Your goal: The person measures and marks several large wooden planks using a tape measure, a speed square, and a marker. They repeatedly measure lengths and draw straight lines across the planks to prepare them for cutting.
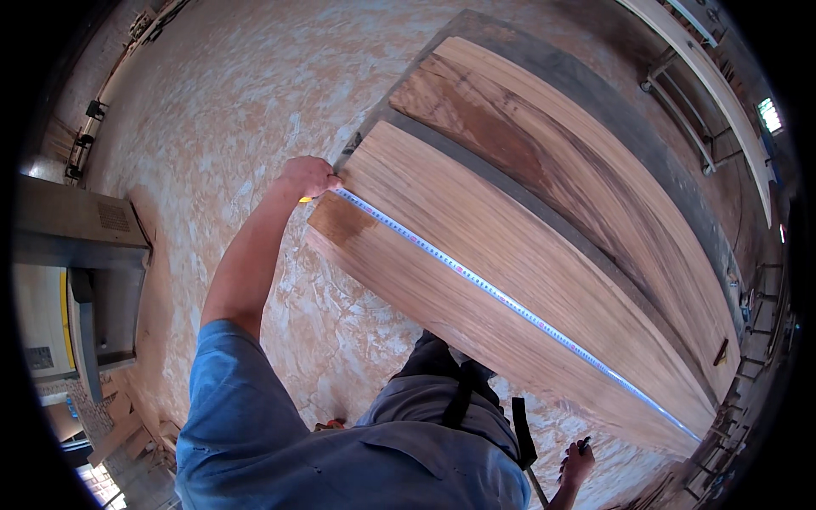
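Observation:
My left hand [308, 177] is closed around a tape measure at the left end of a long wooden board [476, 229]; a bit of its yellow case [306, 200] shows under the fingers. Its pale blade [460, 270] lies stretched along the board to the far right end. Low on the right, my right hand [577, 464] is away from the board, its fingers closed on a small black pen-like thing [584, 443]. A damp-looking brown patch [344, 218] marks the wood beside the tape's left end.
A darker-grained board [518, 144] lies behind the measured one, both on a grey worktable [501, 42]. A wheeled rack [684, 110] stands at the upper right. Grey machinery [81, 234] is on the left, with wood offcuts [119, 429] below it.

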A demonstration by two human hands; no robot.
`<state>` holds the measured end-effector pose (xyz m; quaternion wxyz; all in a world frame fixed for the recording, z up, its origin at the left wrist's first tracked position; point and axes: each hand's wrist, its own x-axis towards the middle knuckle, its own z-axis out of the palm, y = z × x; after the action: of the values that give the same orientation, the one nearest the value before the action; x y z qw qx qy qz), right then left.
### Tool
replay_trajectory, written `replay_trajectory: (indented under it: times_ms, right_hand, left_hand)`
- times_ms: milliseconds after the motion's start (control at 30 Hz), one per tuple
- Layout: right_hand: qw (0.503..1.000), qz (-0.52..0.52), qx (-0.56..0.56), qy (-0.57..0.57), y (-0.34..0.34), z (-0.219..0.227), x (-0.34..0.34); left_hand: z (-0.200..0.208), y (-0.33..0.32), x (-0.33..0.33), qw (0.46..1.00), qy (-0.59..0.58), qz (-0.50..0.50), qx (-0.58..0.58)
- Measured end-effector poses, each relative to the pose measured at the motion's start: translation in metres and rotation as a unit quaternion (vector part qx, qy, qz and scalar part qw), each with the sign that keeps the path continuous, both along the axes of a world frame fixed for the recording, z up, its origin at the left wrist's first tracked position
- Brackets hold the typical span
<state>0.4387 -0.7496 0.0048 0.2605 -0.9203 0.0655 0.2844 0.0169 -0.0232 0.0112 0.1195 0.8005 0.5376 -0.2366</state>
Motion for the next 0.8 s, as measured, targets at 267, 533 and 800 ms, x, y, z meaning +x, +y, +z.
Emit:
replay_trajectory:
  times_ms: [267,533,800]
  right_hand:
    - [0.996,0.078,-0.046,-0.005,-0.038,-0.029,0.006]
    - [0.992,0.116,0.000,-0.052,-0.059,-0.050,0.004]
    - [0.983,0.171,-0.058,-0.034,-0.059,-0.046,0.006]
  left_hand:
    - [-0.003,-0.004,0.000,1.000,0.011,0.012,0.014]
    - [0.000,-0.007,0.004,0.999,0.012,0.026,0.020]
    - [0.000,-0.007,0.003,0.999,0.012,0.030,0.024]
